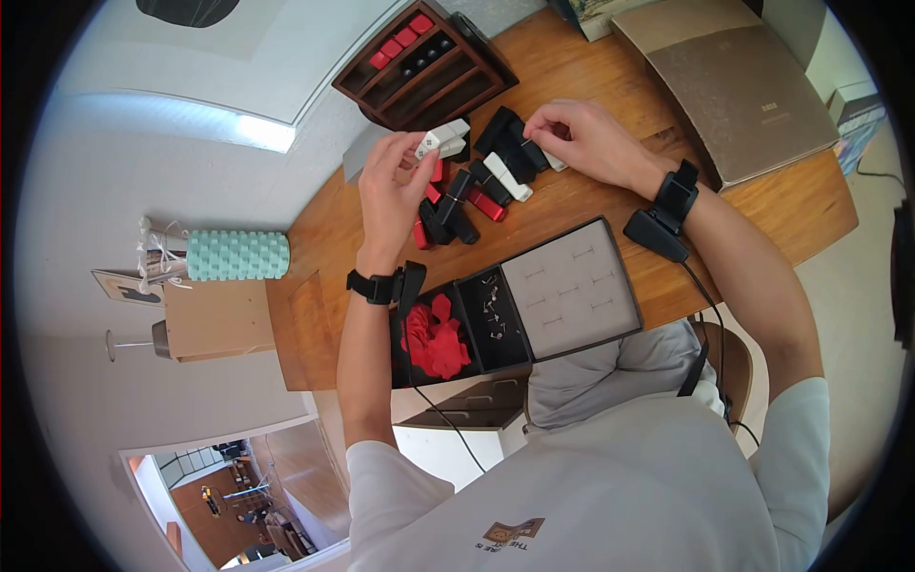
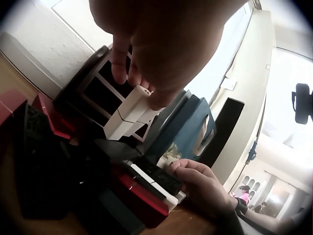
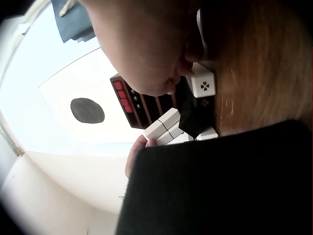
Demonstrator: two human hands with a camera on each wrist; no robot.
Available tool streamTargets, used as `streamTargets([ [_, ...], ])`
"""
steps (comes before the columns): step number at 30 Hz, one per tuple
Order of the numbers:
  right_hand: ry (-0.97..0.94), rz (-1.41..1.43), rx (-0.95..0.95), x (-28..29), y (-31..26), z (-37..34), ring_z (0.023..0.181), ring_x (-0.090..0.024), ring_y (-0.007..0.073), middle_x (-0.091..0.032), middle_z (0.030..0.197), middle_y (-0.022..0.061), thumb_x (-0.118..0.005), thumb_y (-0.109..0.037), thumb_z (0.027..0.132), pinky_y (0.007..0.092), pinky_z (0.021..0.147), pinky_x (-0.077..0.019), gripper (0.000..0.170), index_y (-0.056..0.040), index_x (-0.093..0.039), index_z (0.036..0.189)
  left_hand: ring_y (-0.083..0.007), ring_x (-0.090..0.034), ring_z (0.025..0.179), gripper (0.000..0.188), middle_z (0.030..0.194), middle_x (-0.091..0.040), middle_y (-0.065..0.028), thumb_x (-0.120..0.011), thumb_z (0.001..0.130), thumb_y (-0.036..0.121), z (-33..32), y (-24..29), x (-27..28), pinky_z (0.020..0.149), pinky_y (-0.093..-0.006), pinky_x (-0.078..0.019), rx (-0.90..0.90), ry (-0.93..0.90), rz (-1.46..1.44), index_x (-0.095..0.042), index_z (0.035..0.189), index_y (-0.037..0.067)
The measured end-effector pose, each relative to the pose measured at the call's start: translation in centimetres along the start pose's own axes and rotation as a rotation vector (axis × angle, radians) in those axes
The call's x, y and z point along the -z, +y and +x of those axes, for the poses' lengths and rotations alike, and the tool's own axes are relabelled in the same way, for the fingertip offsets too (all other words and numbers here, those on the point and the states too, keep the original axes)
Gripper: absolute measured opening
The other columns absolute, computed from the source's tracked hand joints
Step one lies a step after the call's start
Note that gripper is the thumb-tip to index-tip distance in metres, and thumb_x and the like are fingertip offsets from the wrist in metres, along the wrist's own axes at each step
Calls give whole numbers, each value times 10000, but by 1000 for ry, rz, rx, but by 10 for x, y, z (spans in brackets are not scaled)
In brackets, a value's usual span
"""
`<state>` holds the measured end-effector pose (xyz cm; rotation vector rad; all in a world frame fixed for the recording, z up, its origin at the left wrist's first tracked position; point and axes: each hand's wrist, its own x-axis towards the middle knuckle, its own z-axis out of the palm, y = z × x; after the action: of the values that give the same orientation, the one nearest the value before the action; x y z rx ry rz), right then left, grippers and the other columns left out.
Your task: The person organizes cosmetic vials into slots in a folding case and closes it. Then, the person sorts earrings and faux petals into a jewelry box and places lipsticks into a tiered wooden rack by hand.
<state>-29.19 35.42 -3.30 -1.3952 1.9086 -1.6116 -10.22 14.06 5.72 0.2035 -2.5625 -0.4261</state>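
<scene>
White box pinched, left hand

Thumb and fingers of the left hand [image 1: 391, 195] grip a white box [image 1: 438, 137] near the table's [image 1: 762, 212] far edge: probably light, stiff, smooth, best taken by its long sides. Whether the right hand [image 1: 596, 143] pinches anything, I cannot tell.

The printed letters on large brown rectangular cardboard case [image 1: 739, 105] are too small for reading; head view's top edge cuts the dark grey oval shape [image 1: 188, 10].
</scene>
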Motion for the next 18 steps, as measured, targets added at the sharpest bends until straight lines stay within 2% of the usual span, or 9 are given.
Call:
streamTargets([
  [6, 15, 3, 25, 0, -1, -1, 806, -694, 258, -723, 878, 127, -650, -166, 964, 377, 746, -545, 191, -6, -737, 1023, -175, -645, 853, 230, 1084, -676, -94, -787, 895, 51, 12, -4, -21, 777, -292, -543, -145, -28, 38, -728, 1113, 11],
  [8, 30, 11, 37, 0, 0, -1, 809, -696, 271, -725, 877, 134, -651, -167, 962, 385, 748, -546, 191, -4, -736, 1015, -275, -683, 876, 233, 1074, -685, -106, -786, 893, 80, 13, -5, -25, 780, -348, -562, -132, -80, 39, -712, 1105, 20],
  [9, 34, 10, 35, 0, 2, -1, 809, -696, 271, -725, 877, 134, -651, -167, 962, 385, 748, -546, 191, -4, -736, 1015, -275, -683, 876, 233, 1074, -685, -106, -786, 893, 80, 13, -5, -26, 780, -348, -562, -136, -83, 38, -712, 1105, 20],
  [11, 41, -28, 90, -2, 6, -1, 760, -644, 183, -696, 863, 80, -658, -167, 1000, 328, 701, -520, 171, -16, -727, 1042, -261, -692, 874, 246, 1036, -698, -92, -788, 884, 80, 6, -4, -24, 780, -343, -564, -24, -173, 58, -699, 1109, 34],
  [12, 44, -26, 86, -2, 7, 0, 760, -644, 183, -696, 863, 80, -658, -167, 1000, 328, 701, -520, 171, -16, -727, 1042, -261, -692, 874, 246, 1036, -698, -92, -788, 884, 80, 4, -3, -23, 780, -343, -564, -26, -178, 58, -699, 1109, 34],
  [15, 30, -36, 86, -2, 5, 0, 767, -652, 192, -699, 867, 83, -657, -170, 998, 333, 701, -522, 169, -22, -727, 1040, -253, -696, 859, 262, 995, -703, -89, -787, 874, 71, -4, -2, -13, 768, -334, -566, -63, -151, 113, -692, 1118, 47],
  [17, 25, -5, 42, 0, 0, 0, 829, -700, 296, -731, 880, 151, -647, -165, 958, 401, 760, -548, 195, 2, -739, 997, -248, -697, 852, 265, 999, -702, -97, -781, 865, 51, -9, -6, -5, 753, -327, -568, -58, -69, 94, -689, 1114, 44],
  [18, 27, -6, 40, 0, 1, -1, 829, -700, 296, -731, 880, 151, -647, -165, 958, 401, 760, -548, 195, 2, -739, 997, -248, -697, 852, 265, 999, -702, -97, -781, 865, 51, -11, -8, 0, 753, -327, -568, -60, -71, 93, -689, 1114, 44],
])
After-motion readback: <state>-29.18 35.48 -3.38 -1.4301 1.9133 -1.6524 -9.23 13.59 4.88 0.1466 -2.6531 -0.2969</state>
